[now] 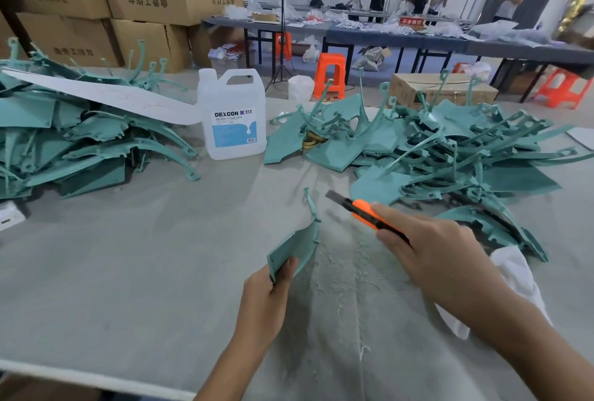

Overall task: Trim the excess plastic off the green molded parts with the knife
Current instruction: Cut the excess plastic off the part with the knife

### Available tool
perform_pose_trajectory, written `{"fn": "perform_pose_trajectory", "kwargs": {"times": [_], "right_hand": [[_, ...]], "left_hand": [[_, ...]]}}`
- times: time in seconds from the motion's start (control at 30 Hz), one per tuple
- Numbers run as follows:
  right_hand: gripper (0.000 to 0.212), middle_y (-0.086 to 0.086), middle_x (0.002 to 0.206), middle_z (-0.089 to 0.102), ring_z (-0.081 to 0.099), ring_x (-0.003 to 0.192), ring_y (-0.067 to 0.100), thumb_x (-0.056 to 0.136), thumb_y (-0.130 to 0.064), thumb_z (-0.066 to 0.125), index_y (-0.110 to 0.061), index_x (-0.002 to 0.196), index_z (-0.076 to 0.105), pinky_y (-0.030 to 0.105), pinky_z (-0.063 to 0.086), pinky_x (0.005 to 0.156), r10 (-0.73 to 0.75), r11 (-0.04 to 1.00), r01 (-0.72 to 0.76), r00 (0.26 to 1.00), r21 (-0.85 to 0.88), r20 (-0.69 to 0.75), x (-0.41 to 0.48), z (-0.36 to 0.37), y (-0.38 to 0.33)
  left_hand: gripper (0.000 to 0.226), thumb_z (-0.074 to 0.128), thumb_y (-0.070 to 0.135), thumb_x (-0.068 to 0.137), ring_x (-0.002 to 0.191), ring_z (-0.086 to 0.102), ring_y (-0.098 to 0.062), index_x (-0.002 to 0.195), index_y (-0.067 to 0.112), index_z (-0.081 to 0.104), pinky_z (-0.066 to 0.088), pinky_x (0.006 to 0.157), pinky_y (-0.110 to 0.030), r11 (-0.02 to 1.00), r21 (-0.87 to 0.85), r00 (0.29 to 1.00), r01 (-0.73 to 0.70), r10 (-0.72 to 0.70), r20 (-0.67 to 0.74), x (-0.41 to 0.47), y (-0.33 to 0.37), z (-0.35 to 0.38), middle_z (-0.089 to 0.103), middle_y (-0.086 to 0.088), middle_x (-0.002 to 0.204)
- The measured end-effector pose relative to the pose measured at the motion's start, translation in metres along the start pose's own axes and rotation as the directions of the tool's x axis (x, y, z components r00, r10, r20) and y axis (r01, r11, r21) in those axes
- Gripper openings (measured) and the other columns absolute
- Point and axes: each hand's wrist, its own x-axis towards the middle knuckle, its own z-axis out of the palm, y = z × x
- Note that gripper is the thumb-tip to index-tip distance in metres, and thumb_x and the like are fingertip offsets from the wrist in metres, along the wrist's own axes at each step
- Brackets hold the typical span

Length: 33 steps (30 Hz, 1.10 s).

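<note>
— What sits at the far left of the table (135, 256)?
— A heap of green molded parts (80, 143), with a long white sheet (106, 95) lying across its top. Just to its right stands a white jug (232, 114) labelled DEXCON, upright, handle at the top.

— And in the middle?
— The left hand (266, 301) grips one green part (295, 240) by its lower edge, thumb pressed on the face, fingers wrapped behind. The part is held up off the grey cloth, its thin curved arm pointing away from the person.

— Where is the knife?
— Just right of that part. The right hand (427, 249) is clenched around the orange and black knife (363, 212), blade extended toward the upper left, its tip close to the part's thin arm but apart from it. Pale shavings (340, 268) lie on the cloth between the hands.

— Further right?
— A second, larger pile of green parts (450, 150), and a white rag (517, 285) partly hidden behind the right forearm.
</note>
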Motion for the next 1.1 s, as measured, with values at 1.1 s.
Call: {"fn": "perform_pose_trajectory", "kwargs": {"times": [1.1], "right_hand": [[0.043,-0.014,0.076,0.058,0.057,0.059,0.011,0.101,-0.055,0.043,-0.066,0.141,0.033,0.028,0.047,0.052,-0.212,0.973,0.213,0.977,0.092,-0.020,-0.034,0.001,-0.034]], "left_hand": [[0.051,0.051,0.062,0.093,0.052,0.033,-0.003,0.068,0.019,0.057,0.028,0.051,-0.023,1.000,0.017,1.000,0.015,-0.015,0.002,0.001,-0.005,0.002,0.041,0.012,0.052]]}}
